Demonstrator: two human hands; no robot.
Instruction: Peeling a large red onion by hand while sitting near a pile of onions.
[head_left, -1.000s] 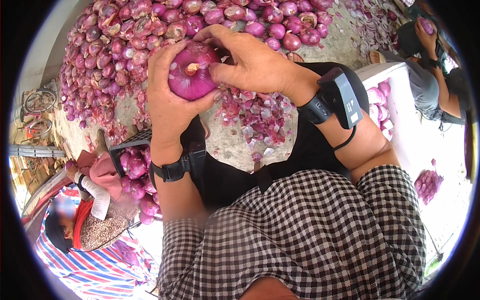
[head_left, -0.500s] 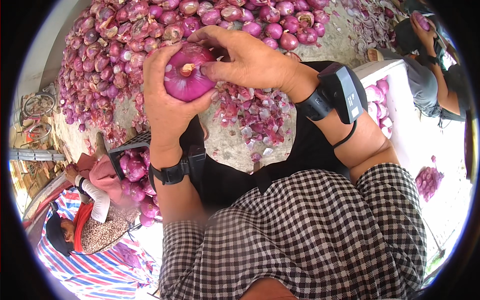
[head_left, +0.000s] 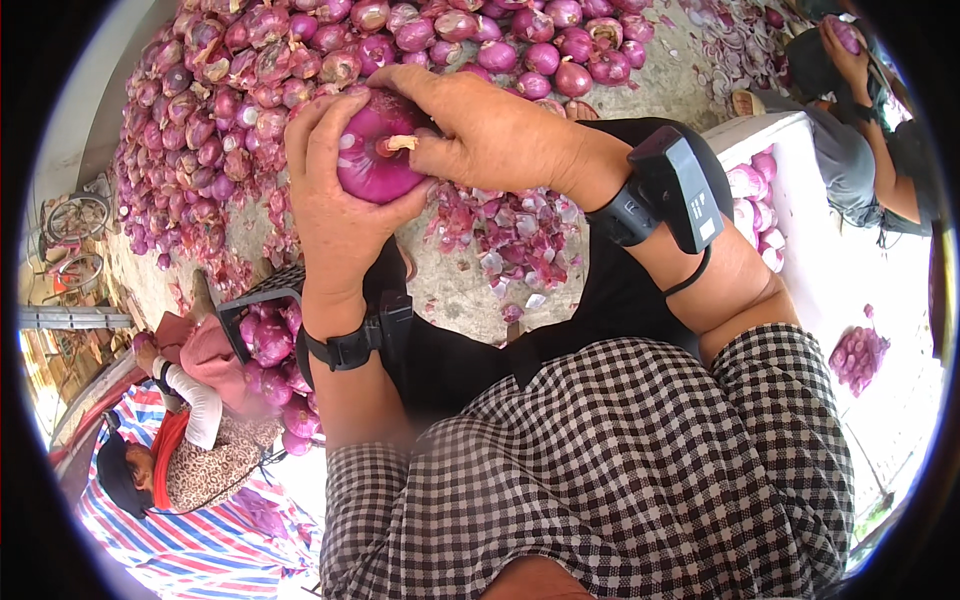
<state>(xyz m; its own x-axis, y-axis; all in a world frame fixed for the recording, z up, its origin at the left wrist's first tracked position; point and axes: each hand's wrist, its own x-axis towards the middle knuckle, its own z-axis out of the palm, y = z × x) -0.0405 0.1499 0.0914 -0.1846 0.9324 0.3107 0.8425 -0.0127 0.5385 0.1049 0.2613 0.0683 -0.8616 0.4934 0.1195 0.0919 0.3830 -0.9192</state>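
Onion heap [head_left: 300, 60] | left hand [head_left: 335, 205] cups onion [head_left: 372, 160] | right hand [head_left: 490, 130] fingers seemingly pinch stem [head_left: 400, 144]

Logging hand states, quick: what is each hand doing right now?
Left hand: closed around the red onion, holding it.
Right hand: fingers pinched on the onion's pale stem end.

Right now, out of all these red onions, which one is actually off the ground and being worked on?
The large red onion cupped in the left hand, with the right hand pinching its pale stem. All the others lie in the ground pile.
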